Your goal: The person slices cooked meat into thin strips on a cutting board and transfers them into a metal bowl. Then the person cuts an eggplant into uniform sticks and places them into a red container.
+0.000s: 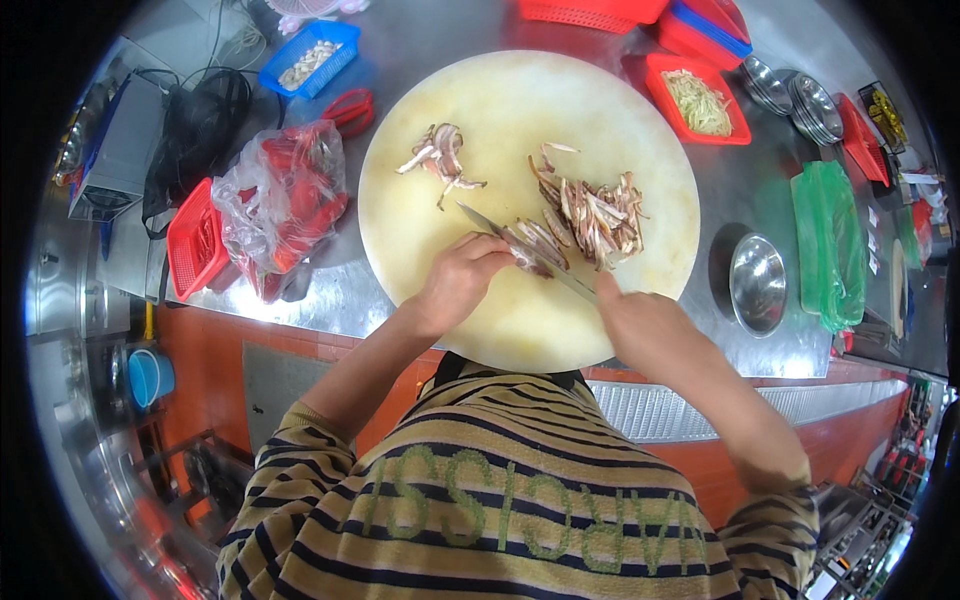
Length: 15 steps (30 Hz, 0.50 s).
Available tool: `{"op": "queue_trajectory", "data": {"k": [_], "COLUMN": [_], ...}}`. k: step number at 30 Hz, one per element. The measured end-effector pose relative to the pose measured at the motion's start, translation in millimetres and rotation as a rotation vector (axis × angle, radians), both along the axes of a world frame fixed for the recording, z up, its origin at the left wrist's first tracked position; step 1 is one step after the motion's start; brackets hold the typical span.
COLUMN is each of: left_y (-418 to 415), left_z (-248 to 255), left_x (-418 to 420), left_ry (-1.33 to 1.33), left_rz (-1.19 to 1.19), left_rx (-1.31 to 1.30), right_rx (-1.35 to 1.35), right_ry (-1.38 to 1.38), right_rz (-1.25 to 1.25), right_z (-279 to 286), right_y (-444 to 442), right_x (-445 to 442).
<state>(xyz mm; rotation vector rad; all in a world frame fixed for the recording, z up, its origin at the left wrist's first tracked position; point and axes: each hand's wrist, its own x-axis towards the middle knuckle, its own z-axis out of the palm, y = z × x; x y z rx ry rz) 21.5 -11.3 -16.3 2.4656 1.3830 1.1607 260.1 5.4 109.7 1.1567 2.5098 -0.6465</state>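
A round, pale cutting board (pixel 480 105) lies on the steel table before me. My right hand (pixel 645 319) grips the handle of a kitchen knife (pixel 574 283), its blade slanting across the board toward the upper left. Under the blade is a piece of sliced meat (pixel 534 264), which the fingertips of my left hand (pixel 469 274) press down close to the edge. Cut meat strips (pixel 600 217) are heaped just beyond the knife on the right. A smaller group of meat slices (pixel 442 157) lies apart on the board's left.
Left of the board are a plastic bag with red contents (pixel 289 202), a red basket (pixel 187 247) and a blue basket (pixel 322 71) of white pieces. On the right stand a red basket (pixel 739 129) of pale green shreds, a steel bowl (pixel 757 285) and a green plastic bag (pixel 825 240).
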Motion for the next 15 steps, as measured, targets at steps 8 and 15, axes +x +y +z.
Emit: {"op": "queue_trajectory", "data": {"k": [8,15], "left_y": [-1.0,-1.0], "left_z": [0.2,-4.2], "left_x": [-2.5,0.9], "left_ry": [0.036,-0.021], "left_rz": [0.047,0.082], "left_rx": [0.036,0.013], "right_rx": [0.042,-0.053], "right_ry": [0.083,0.074], "right_rz": [-0.002,-0.099], "right_z": [-15.7,-33.0], "right_y": [15.1,6.0], "right_x": [3.8,-8.5]}}
